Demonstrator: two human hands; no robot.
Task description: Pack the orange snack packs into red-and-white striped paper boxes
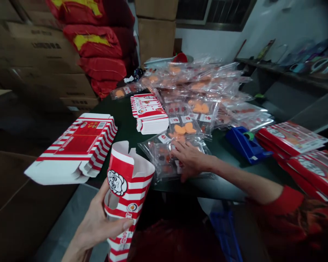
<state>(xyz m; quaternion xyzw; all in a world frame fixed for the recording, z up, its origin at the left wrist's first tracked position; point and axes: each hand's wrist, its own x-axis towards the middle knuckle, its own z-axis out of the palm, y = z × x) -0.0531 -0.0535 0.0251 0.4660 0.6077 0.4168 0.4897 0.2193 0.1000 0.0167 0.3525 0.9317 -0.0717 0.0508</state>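
You are at a dark green table [120, 120] in a storeroom, with cardboard cartons [35, 62] stacked on your far left and red sacks [94, 45] piled beside them. Near the table's left edge lies a flattened red-and-white striped box [73, 149]. Your left hand [98, 222] is below it, fingers curled around a half-folded striped box [128, 189], held upright off the table. Further along sits a stack of flat boxes [150, 114]. Your right hand [191, 160] rests, fingers spread wide, on a clear plastic bag [161, 156] of orange pieces, beside a heap of similar bags [202, 87]. Right of it are a blue tape dispenser [246, 143] and more flat striped boxes [292, 140].
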